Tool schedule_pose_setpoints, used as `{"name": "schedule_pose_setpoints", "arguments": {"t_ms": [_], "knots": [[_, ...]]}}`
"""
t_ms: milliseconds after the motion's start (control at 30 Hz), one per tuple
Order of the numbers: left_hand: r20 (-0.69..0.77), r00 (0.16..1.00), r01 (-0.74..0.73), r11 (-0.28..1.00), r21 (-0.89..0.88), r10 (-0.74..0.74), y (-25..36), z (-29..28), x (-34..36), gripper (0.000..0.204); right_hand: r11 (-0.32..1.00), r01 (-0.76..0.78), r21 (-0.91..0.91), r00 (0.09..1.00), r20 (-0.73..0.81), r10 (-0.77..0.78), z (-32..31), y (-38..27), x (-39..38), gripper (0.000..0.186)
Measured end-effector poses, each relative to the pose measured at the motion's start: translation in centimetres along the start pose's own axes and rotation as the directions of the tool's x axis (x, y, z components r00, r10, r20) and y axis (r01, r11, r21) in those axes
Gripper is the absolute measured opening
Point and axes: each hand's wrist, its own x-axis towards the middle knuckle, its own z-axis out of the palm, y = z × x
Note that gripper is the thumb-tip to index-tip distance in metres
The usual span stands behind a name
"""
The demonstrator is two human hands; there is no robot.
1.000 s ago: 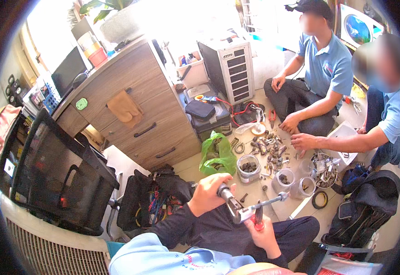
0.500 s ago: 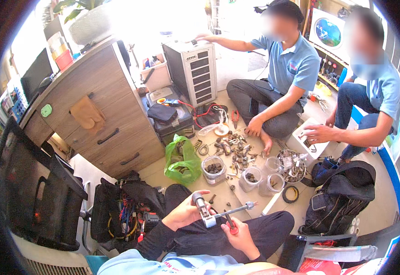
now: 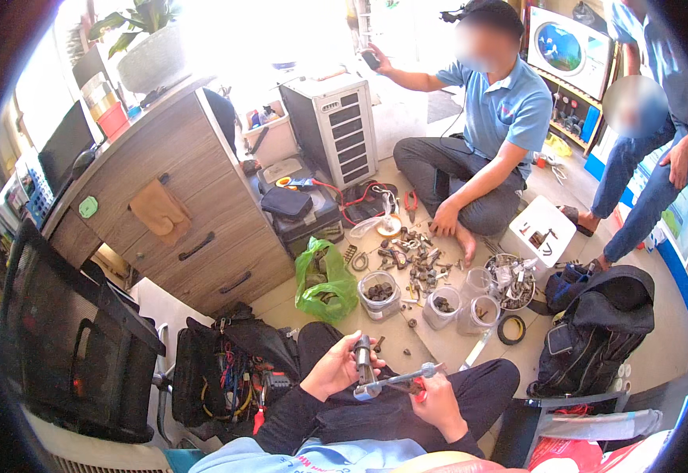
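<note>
My left hand [image 3: 334, 370] is closed around a grey metal fitting [image 3: 364, 356] with a thick cylindrical head. From its lower end a slim grey rod [image 3: 397, 379] runs off to the right, its tip beside my right hand [image 3: 441, 404]. That hand is closed on a red-handled tool [image 3: 419, 391], which meets the rod; whether it is a screwdriver or pliers is hidden. Both hands are above my crossed legs. Ahead on the floor lies a pile of small metal parts [image 3: 427, 272], near clear plastic tubs [image 3: 379, 296] with dark pieces inside.
A green plastic bag [image 3: 326, 288] and a black toolbox [image 3: 304, 221] stand left of the pile. Right are a wire basket [image 3: 535, 293], black tape roll [image 3: 511, 329], white box [image 3: 521, 236] and black backpack [image 3: 596, 331]. A seated co-worker [image 3: 494, 110] holds a small dark object; another person stands right.
The fitting has tilted more upright in my left hand, and my right hand has moved up against the rod. The seated co-worker has lifted a dark object; the other person has risen.
</note>
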Motion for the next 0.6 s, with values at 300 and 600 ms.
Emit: {"name": "schedule_pose_setpoints", "arguments": {"t_ms": [300, 600], "knots": [[0.139, 0.990, 0.088, 0.875, -0.477, -0.024, -1.5, 1.5, 1.4, 0.035, 0.986, 0.030, 0.163, 1.000, -0.007, -0.030, -0.5, -1.4, 0.1, 0.026], [-0.034, 0.962, -0.257, 0.853, -0.454, 0.272, -2.2, 4.3, -0.3, 0.031, 0.888, -0.090, 0.452, 0.995, 0.009, 0.096, -0.1, -3.9, 0.2, 0.018]]}}
